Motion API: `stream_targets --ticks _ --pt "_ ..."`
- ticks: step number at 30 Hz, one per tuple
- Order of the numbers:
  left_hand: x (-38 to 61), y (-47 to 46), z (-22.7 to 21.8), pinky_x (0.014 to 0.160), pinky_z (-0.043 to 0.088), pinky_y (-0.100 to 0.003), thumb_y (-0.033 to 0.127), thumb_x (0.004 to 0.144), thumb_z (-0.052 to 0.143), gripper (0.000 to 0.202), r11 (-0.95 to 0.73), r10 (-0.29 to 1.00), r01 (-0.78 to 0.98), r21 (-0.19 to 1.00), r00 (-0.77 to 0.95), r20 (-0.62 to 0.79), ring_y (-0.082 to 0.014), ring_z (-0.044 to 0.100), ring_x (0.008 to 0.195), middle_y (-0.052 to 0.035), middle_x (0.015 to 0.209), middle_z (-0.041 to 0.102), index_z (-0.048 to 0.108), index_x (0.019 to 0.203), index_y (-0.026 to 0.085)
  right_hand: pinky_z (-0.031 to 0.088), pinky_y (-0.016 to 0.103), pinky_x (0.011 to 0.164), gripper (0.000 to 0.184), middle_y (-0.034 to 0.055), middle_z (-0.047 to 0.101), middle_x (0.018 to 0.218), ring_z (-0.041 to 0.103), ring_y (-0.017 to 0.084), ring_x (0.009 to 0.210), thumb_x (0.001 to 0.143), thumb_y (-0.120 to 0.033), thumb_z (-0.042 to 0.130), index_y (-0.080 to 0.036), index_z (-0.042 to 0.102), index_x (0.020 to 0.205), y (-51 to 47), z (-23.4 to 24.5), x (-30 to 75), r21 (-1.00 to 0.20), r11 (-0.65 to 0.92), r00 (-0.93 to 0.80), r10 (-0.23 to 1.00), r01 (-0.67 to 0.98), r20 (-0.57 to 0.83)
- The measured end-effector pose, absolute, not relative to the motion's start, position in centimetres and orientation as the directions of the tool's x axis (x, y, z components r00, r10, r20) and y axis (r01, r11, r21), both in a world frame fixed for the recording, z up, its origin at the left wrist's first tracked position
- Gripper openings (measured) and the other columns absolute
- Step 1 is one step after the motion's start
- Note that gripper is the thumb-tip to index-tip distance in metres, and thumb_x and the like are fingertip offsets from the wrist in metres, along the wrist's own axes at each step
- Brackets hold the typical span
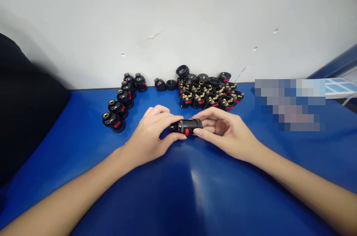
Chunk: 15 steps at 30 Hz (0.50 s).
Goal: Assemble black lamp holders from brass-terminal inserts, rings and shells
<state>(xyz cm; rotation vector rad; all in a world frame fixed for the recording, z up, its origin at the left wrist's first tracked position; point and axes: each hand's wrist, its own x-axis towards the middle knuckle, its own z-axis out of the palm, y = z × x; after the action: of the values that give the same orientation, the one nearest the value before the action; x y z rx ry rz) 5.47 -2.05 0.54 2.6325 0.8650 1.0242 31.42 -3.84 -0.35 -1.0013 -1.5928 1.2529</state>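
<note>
A black lamp socket (191,124) with a red switch lies sideways between my two hands, above the blue table. My left hand (152,130) closes its thumb and fingers around the domed cap end, which points left. On the wider right end, my right hand (223,130) grips with the thumb in front and the fingers behind. To the left stand several capped lamp sockets (117,109) with red switches and brass-ringed tops. Behind my right hand, several uncapped socket bodies (213,99) show brass contacts.
Loose black caps (160,84) and rings (182,71) sit near the white wall (178,16). The blue table (167,195) runs up to that wall. A pixelated patch covers the right side, beside a white-and-blue item (338,87). Something dark (25,109) stands at far left.
</note>
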Motion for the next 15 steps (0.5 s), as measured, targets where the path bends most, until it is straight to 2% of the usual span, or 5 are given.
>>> stream_targets --ticks 3,6,11,15 --pt "5.7 -2.3 0.8 0.091 0.049 -0.041 0.034 0.102 0.074 0.028 -0.821 0.57 0.441 0.362 0.589 0.573 -0.0238 0.063 0.099 -0.0071 0.106 0.08 0.068 0.123 0.018 0.069 0.03 0.079 0.032 0.0058 0.082 0.098 0.082 0.02 0.084 0.09 -0.04 0.088 -0.022 0.072 0.111 -3.8 -0.2 31.4 -0.985 0.162 -0.337 0.932 0.063 0.132" --pt "5.9 -2.5 1.4 0.088 0.051 -0.04 0.029 0.102 0.069 0.02 -0.819 0.573 0.401 0.409 0.566 0.592 -0.0221 0.062 0.092 -0.0079 0.102 0.078 0.067 0.118 0.018 0.07 0.031 0.077 0.028 0.005 0.083 0.1 0.083 0.02 0.083 0.097 -0.042 0.08 -0.024 0.072 0.118 -3.9 -0.1 31.3 -0.966 0.218 -0.395 0.907 0.142 0.146" --pt "5.7 -2.3 2.0 0.085 0.05 -0.042 0.027 0.098 0.068 0.013 -0.801 0.59 0.49 0.344 0.548 0.592 -0.0218 0.06 0.085 -0.0067 0.093 0.073 0.067 0.106 0.017 0.068 0.035 0.101 0.032 0.006 0.083 0.123 0.084 0.022 0.107 0.1 -0.036 0.077 -0.025 0.073 0.13 -3.9 -0.2 31.5 -0.885 0.367 -0.463 0.862 0.287 0.208" --pt "5.1 -1.8 2.3 0.087 0.051 -0.044 0.034 0.1 0.067 0.018 -0.708 0.686 0.649 0.279 0.539 0.488 -0.0241 0.058 0.087 -0.0066 0.089 0.068 0.072 0.1 0.017 0.068 0.037 0.104 0.032 0.0069 0.083 0.124 0.083 0.023 0.112 0.101 -0.037 0.075 -0.024 0.075 0.13 -3.7 -0.6 31.9 -0.859 0.388 -0.446 0.868 0.335 0.219"
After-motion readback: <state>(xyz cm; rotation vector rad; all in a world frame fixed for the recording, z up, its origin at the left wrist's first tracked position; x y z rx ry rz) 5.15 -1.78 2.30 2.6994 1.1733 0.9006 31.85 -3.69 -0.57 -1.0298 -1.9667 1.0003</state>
